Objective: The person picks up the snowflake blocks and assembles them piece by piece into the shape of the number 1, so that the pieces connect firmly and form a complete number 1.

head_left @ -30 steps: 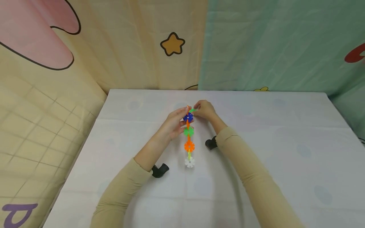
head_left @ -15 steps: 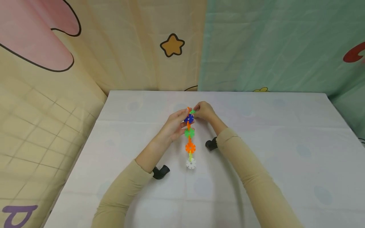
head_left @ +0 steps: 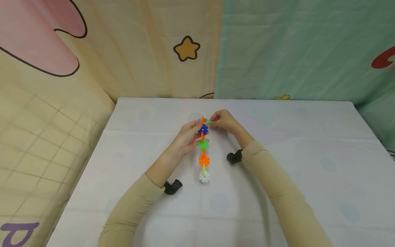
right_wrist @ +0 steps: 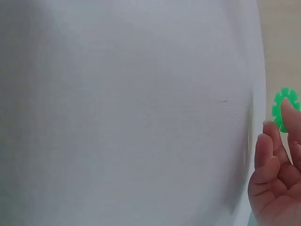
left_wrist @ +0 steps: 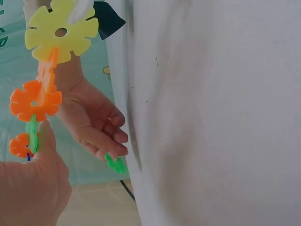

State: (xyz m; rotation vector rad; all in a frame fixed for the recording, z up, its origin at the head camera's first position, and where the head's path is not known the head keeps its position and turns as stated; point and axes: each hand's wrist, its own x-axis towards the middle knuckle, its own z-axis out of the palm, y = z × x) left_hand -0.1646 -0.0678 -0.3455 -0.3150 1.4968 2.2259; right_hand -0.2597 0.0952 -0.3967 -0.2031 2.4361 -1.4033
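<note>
My left hand (head_left: 189,135) grips the upper part of a chain of interlocking notched snowflake discs. The chain runs toward me: an orange disc at its far end, a blue disc (head_left: 203,129), an edge-on orange one, a green disc (head_left: 203,145), more orange, then yellow, and a white disc (head_left: 204,177) at the near end. The left thumb shows against the chain in the left wrist view, beside an orange disc (left_wrist: 35,101). My right hand (head_left: 224,120) pinches a single green snowflake disc (right_wrist: 285,109) between thumb and fingers, close to the chain's far end.
A white cloth covers the table (head_left: 308,164). Black wrist mounts (head_left: 173,187) sit at both cuffs. Patterned curtains (head_left: 148,48) hang behind the table's far edge and along its left side.
My right hand and forearm have shifted slightly right. The green disc in it has turned from a fuller face to nearly edge-on. The chain has swung a little left in my left hand.
</note>
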